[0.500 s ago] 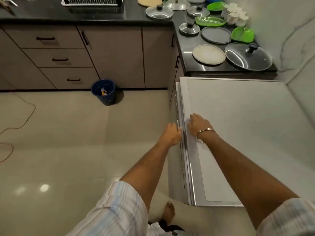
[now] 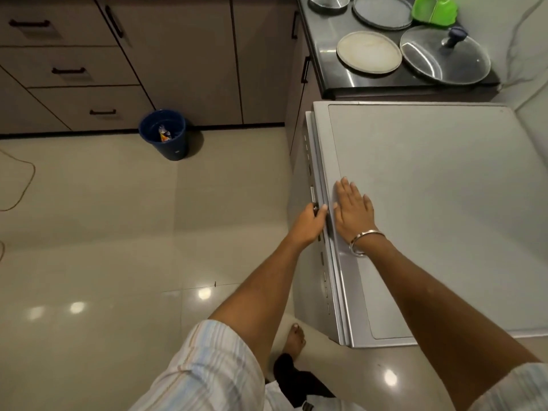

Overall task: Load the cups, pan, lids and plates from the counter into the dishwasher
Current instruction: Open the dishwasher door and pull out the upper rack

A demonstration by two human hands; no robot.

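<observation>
The grey dishwasher (image 2: 430, 203) stands closed below me, seen from above. My left hand (image 2: 310, 223) grips the top edge of its door (image 2: 315, 262), fingers curled over the lip. My right hand (image 2: 353, 210) lies flat on the dishwasher's top, fingers straight, a metal bangle on the wrist. On the black counter (image 2: 329, 69) behind lie a cream plate (image 2: 369, 51), a grey plate (image 2: 382, 11), a large glass lid (image 2: 444, 59) with a dark knob, a green dish (image 2: 434, 10) and part of a steel lid (image 2: 327, 1).
A blue bin (image 2: 164, 134) with litter stands on the tiled floor by the brown cabinets (image 2: 178, 54). A cable (image 2: 20, 185) trails at the left. My bare foot (image 2: 295, 339) is beside the dishwasher's near corner. A marble wall (image 2: 525, 69) rises at the right.
The view has dropped lower and closer, cutting off the far counter items. My right hand's fingers have spread flatter on the dishwasher top. My left hand stays on the door edge.
</observation>
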